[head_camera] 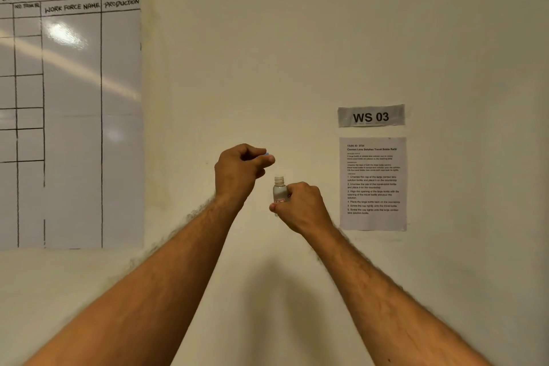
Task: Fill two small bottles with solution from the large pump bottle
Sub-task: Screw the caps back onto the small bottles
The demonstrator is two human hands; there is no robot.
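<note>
A small clear bottle (279, 189) stands upright in the air in front of the wall, its threaded neck bare and uncapped. My right hand (300, 205) grips it around the lower body, hiding most of the label. My left hand (240, 168) is raised just above and to the left of the bottle's mouth, fingers pinched on a small bluish cap (266, 154) of which only an edge shows. The large pump bottle and the second small bottle are out of view.
A cream wall fills the view. A whiteboard (71, 116) with a drawn table hangs at the left. At the right are a "WS 03" label (371, 116) and a printed instruction sheet (373, 184). No table surface shows.
</note>
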